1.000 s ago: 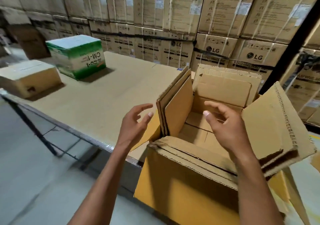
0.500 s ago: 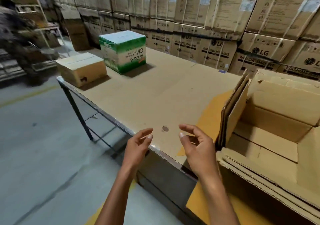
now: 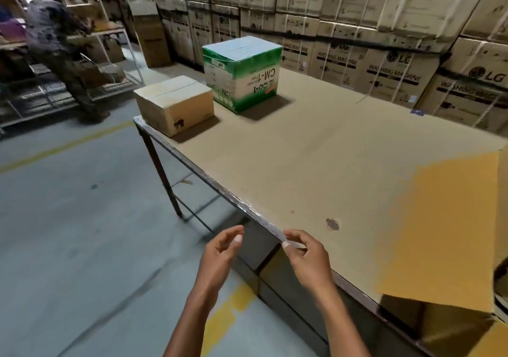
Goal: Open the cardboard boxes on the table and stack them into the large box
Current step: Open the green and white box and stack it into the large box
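Observation:
Two closed boxes stand at the far left end of the table (image 3: 316, 164): a plain brown cardboard box (image 3: 174, 105) at the corner and a taller green and white box (image 3: 244, 73) printed "CM-1" behind it. An orange-brown flap of the large box (image 3: 445, 227) lies over the table's right end; the rest of that box is out of frame. My left hand (image 3: 221, 252) and my right hand (image 3: 308, 255) hover side by side at the table's near edge, fingers loosely curled, holding nothing and far from both boxes.
A wall of stacked washing machine cartons (image 3: 384, 54) runs behind the table. A person (image 3: 57, 46) bends at metal shelving (image 3: 104, 62) to the far left. Grey concrete floor (image 3: 82, 233) with yellow lines lies left of the table.
The view has swung left, away from the open large box, which has left the frame except for a flap. Both hands moved from over the large box to the table's near edge.

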`<state>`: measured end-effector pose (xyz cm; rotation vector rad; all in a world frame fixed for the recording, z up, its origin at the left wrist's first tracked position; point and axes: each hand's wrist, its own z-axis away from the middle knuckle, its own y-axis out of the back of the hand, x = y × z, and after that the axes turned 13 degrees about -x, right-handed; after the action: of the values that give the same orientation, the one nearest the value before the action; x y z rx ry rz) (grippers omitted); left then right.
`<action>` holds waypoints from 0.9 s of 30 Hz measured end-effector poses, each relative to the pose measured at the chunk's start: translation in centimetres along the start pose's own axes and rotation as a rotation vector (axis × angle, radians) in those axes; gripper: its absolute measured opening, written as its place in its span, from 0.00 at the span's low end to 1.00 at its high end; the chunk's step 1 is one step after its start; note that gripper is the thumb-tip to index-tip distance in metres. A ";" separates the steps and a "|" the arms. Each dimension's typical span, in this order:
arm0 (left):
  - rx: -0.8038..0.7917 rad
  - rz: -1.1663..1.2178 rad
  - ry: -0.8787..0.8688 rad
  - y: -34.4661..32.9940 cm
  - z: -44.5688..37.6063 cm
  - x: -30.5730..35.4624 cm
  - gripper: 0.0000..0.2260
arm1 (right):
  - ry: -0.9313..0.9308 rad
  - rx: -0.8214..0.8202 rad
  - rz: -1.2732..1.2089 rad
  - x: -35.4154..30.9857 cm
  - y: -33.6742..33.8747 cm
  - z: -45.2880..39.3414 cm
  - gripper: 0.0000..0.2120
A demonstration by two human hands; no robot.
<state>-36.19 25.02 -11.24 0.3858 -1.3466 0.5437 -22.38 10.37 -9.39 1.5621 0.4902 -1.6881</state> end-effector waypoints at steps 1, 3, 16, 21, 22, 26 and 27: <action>0.007 0.000 0.007 0.8 -0.9 -0.1 0.10 | -0.011 -0.005 0.006 0.1 -0.5 -1.4 0.11; 0.015 0.000 0.014 2.4 -3.1 -0.1 0.10 | -0.031 -0.014 0.022 0.1 -1.6 -4.3 0.11; 0.114 -0.100 0.056 14.3 -23.1 3.1 0.13 | -0.064 -0.061 0.058 -2.1 -7.2 -28.7 0.11; 0.085 -0.052 0.119 17.1 -30.0 3.7 0.11 | -0.069 -0.043 0.044 -3.5 -9.0 -36.3 0.11; 0.070 -0.039 0.124 17.6 -31.6 4.0 0.10 | -0.075 -0.034 0.037 -3.8 -9.4 -37.8 0.11; 0.005 -0.049 0.112 20.4 -39.0 5.4 0.08 | -0.100 0.033 0.030 -4.2 -11.3 -43.5 0.12; -0.020 -0.062 0.108 21.2 -41.1 5.8 0.08 | -0.102 0.061 0.020 -4.3 -11.8 -45.0 0.12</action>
<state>-14.41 66.13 -14.40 0.3761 -1.2314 0.4925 -1.46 51.69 -15.61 1.5104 0.3726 -1.7720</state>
